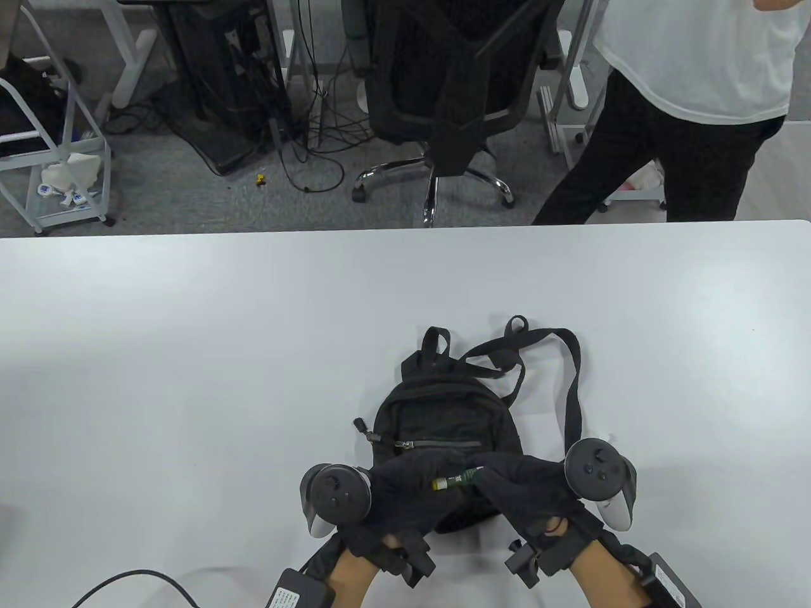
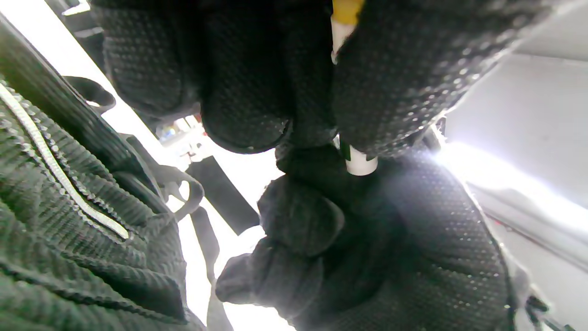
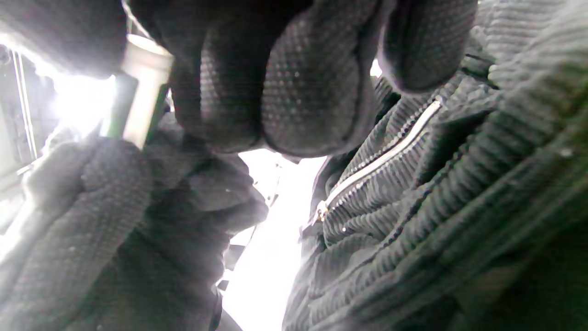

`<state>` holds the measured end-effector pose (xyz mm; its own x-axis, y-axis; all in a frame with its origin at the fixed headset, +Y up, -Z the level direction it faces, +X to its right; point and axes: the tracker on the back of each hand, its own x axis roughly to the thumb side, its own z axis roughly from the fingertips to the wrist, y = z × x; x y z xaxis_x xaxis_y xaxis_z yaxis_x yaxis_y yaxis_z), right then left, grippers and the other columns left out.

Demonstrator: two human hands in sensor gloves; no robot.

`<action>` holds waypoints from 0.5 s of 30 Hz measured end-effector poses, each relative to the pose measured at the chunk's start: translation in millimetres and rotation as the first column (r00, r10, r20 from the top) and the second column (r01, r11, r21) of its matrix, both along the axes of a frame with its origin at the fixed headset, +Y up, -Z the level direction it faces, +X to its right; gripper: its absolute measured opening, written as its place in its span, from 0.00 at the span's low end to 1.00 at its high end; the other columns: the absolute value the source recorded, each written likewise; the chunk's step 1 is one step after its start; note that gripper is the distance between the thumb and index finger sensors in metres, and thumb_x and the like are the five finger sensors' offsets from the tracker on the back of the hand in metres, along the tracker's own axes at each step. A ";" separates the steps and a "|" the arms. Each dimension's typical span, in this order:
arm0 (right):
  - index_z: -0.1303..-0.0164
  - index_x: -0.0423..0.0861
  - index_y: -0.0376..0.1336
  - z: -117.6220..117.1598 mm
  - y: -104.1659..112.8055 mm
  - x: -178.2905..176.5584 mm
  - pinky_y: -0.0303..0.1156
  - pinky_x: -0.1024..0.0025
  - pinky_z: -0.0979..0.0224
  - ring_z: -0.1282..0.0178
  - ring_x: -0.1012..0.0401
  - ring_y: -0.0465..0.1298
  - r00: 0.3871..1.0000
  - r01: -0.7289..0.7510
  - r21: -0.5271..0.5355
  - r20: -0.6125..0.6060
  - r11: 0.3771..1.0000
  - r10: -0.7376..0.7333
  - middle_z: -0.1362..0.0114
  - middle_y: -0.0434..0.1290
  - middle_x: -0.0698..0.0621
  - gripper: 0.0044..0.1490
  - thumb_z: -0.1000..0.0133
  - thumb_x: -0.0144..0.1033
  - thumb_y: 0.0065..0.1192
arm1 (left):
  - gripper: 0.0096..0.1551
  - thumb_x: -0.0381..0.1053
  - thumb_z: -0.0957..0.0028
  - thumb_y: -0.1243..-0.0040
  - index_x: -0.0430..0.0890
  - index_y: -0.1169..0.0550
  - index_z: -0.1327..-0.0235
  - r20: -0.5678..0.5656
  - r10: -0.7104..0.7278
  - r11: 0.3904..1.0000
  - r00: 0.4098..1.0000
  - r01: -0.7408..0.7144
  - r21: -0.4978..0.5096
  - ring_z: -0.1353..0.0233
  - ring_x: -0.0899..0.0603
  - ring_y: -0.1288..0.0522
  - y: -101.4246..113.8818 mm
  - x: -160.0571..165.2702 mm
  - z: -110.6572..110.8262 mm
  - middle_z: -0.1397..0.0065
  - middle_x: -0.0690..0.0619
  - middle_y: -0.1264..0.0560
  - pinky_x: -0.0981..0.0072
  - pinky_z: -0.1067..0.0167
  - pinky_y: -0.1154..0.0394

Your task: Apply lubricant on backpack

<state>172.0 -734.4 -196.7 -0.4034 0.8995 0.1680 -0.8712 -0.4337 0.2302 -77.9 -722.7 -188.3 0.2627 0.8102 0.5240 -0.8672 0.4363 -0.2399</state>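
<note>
- Looking down from the table view, I log the white table point(image 1: 190, 354) as the largest item; the black backpack point(image 1: 443, 424) lies flat on it near the front edge, straps trailing toward the far side and to the right.
- Backpack front pocket zipper point(image 1: 437, 444) runs across the bag, closed as far as I can see; its silver teeth also show in both wrist views point(image 3: 381, 158).
- Left hand point(image 1: 393, 500) and right hand point(image 1: 526, 494) meet above the near end of the bag, both gripping the small lubricant tube point(image 1: 457, 479) between them.
- Left wrist view: fingers point(image 2: 248, 92) curl narrowly round the tube's white body point(image 2: 358, 163), with a yellow end at the top edge. Right wrist view: fingers point(image 3: 275, 87) close tightly on the same tube point(image 3: 142, 87).
- Step in hand, my judgement: preparing the tube, probably uncapping it or readying the nozzle; no lubricant appears on the zipper yet.
- Next move calls for one hand to keep the tube, aim its tip at the zipper teeth, and squeeze gently while the other steadies the bag.
- Hidden: the near end of the backpack under both hands, the tube's label and most of its length, and whether a cap is on. Glare washes out parts of both wrist views.
- A person point(image 1: 684, 107) stands beyond the table, head cut off.
</note>
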 end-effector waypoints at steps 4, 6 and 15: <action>0.42 0.55 0.74 -0.5 1.6 3.3 0.75 0.50 0.34 0.53 0.60 0.88 0.999 0.019 0.016 0.037 1.000 -0.020 0.45 0.83 0.54 0.34 0.51 0.66 0.65 | 0.34 0.57 0.56 0.22 0.45 0.20 0.38 0.015 -0.014 0.998 1.000 0.015 -0.053 0.43 0.36 0.15 -0.1 -3.9 -3.9 0.38 0.47 0.18 0.39 0.42 0.19; 0.42 0.55 0.74 -1.9 3.4 9.0 0.75 0.50 0.34 0.52 0.59 0.88 0.998 0.017 0.028 0.067 0.999 -0.019 0.45 0.83 0.53 0.34 0.51 0.65 0.66 | 0.40 0.59 0.57 0.22 0.43 0.22 0.34 -0.014 -0.029 0.994 0.999 0.028 -0.108 0.39 0.33 0.17 0.0 -10.9 -6.7 0.34 0.43 0.21 0.35 0.40 0.21; 0.38 0.54 0.71 -7.5 14.9 31.2 0.77 0.52 0.36 0.56 0.61 0.88 0.965 -0.171 0.157 0.224 0.973 0.134 0.46 0.83 0.54 0.35 0.51 0.61 0.70 | 0.38 0.61 0.50 0.29 0.41 0.21 0.32 0.085 -0.359 0.913 0.929 0.369 -0.174 0.31 0.26 0.23 0.8 -14.8 -11.5 0.26 0.35 0.27 0.30 0.34 0.28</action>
